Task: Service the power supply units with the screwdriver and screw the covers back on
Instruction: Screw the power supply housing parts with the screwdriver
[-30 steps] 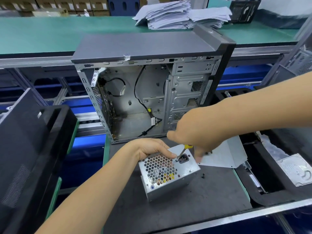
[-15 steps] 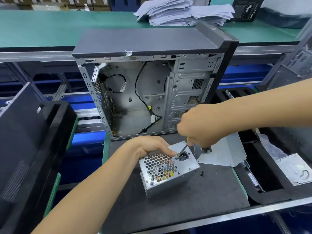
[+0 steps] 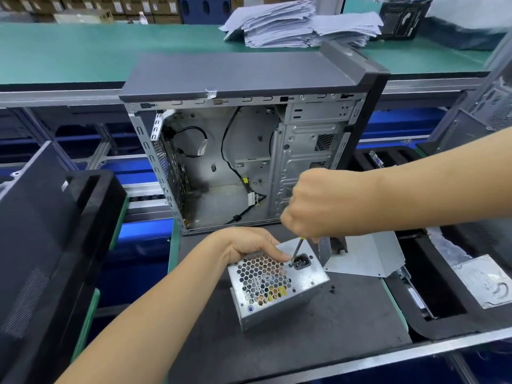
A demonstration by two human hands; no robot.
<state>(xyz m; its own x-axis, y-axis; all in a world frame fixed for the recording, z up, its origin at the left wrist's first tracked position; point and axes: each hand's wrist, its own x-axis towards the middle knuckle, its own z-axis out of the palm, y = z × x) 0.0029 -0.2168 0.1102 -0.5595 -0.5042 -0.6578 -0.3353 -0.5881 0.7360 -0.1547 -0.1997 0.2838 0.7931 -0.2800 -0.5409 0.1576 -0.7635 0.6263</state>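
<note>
A silver power supply unit (image 3: pixel 277 286) with a honeycomb grille and a black socket stands tilted on the dark mat (image 3: pixel 318 339). My left hand (image 3: pixel 249 243) grips its upper left edge, thumb lying on the grille face. My right hand (image 3: pixel 313 209) is closed around the handle of a screwdriver (image 3: pixel 296 252) with a yellow collar. The shaft slants down and its tip touches the face just left of the socket. A loose silver cover (image 3: pixel 365 256) lies on the mat to the right, behind the unit.
An open computer case (image 3: pixel 249 151) stands right behind the unit. Small black screws (image 3: pixel 331 289) lie on the mat by its right corner. A black tray (image 3: pixel 448 300) holding a hard drive sits at right, another black tray (image 3: pixel 55 245) at left. Stacked papers (image 3: pixel 299 23) rest on the green bench.
My right hand has risen a little and the screwdriver stands steeper. Its tip stays at the spot beside the socket. My left hand keeps its hold on the unit.
</note>
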